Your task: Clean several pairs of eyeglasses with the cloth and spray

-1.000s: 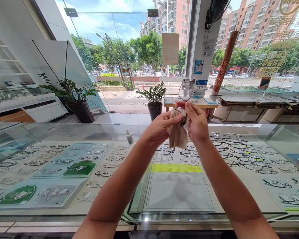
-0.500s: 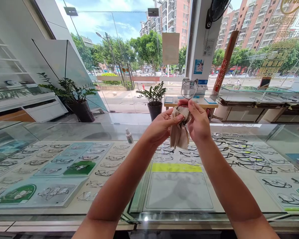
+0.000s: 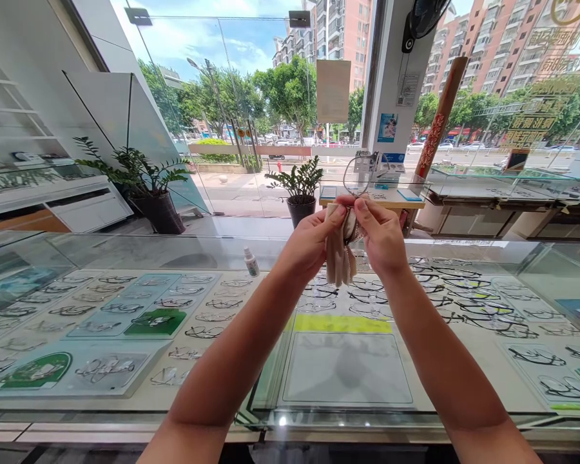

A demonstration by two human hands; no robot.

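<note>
Glass display counter [image 3: 348, 370], thin-rimmed round-lensed glasses [image 3: 357, 175] upright, left hand [image 3: 315, 240] pinching beige cloth [image 3: 337, 254], right hand [image 3: 383, 235] gripping frame.

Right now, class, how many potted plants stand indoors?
2: a larger potted plant at left, and a smaller potted plant near the middle, beyond the left hand. The display counter may hide others.

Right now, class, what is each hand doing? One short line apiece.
Left hand: closed, pinching the beige cloth against the glasses.
Right hand: closed, fingertips gripping the glasses between their two lenses.
</note>
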